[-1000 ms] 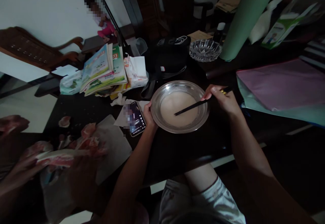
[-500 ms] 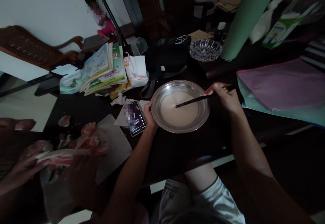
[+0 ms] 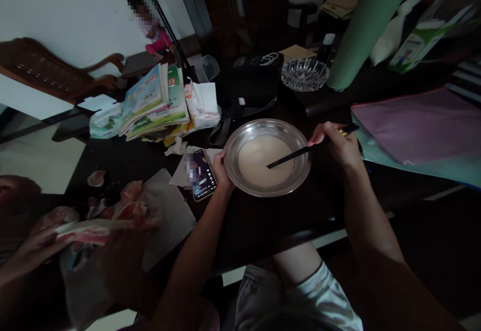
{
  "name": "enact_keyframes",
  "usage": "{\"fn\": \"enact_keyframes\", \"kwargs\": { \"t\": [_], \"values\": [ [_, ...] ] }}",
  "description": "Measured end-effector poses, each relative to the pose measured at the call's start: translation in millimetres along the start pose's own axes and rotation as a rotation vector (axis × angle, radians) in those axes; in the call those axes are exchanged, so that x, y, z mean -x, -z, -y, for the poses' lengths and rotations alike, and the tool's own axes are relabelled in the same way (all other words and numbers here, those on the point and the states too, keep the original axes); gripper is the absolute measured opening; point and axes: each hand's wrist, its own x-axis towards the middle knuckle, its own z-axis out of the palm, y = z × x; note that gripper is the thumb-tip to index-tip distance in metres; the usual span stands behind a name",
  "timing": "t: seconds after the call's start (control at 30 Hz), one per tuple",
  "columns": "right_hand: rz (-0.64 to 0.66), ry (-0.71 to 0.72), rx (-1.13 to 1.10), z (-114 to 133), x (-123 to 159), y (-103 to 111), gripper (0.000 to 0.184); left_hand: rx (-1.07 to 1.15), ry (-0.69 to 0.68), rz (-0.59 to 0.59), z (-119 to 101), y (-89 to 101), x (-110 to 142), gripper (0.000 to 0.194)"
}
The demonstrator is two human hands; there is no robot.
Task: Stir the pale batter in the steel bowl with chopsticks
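Observation:
A shiny metal bowl (image 3: 270, 191) stands on the dark table, with a pale, creamy liquid (image 3: 259, 163) in it. My left hand (image 3: 222, 170) grips the bowl's left rim, thumb on top. In my right hand (image 3: 338, 143) are black chopsticks (image 3: 291, 156) with gold bands near the upper end, held slanting down to the left. Their tips touch the liquid near the middle of the bowl. Just left of my left hand lies a phone (image 3: 202, 175) with its screen lit.
At left, another person's hands (image 3: 48, 238) hold a piece of pink-and-white peel (image 3: 88, 233) above more peel and a white sheet (image 3: 165, 211). Books (image 3: 154, 103), a tissue pack (image 3: 203, 105), a black bag (image 3: 250, 85) and a glass ashtray (image 3: 305, 74) line the back. A pink folder (image 3: 417, 125) lies right.
My right hand has shifted slightly right, and the chopstick tips have moved right and toward me in the liquid. My left hand and the bowl stay nearly in place.

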Motion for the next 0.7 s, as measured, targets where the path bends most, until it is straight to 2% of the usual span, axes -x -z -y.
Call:
{"fn": "enact_keyframes", "kwargs": {
  "t": [0.07,0.13,0.27,0.33,0.5,0.63,0.7],
  "values": [
    [0.097,-0.022,-0.007,-0.2,1.1,-1.4,0.043,-0.002,0.004,0.000,-0.1,0.2,-0.4,0.017],
    [0.135,-0.033,0.012,0.5,1.1,-3.5,0.041,-0.009,0.004,0.000,0.2,0.9,-1.2,0.017],
    [-0.022,-0.008,0.027,2.2,-0.9,-3.4,0.042,-0.015,-0.015,-0.013,1.3,2.8,-3.0,0.014],
    [-0.037,-0.005,0.007,2.5,-0.7,-2.4,0.044,-0.006,-0.011,-0.008,1.6,3.3,-3.5,0.012],
    [0.135,-0.032,0.029,3.8,0.7,-4.1,0.041,-0.001,0.018,0.014,1.5,3.3,-3.2,0.011],
    [-0.025,-0.008,0.051,3.5,-0.4,-2.4,0.045,-0.009,0.011,0.011,1.5,2.5,-2.3,0.012],
    [-0.043,-0.003,0.025,2.6,0.1,-1.3,0.047,-0.010,0.000,0.013,1.4,2.2,-1.9,0.013]
  ]
}}
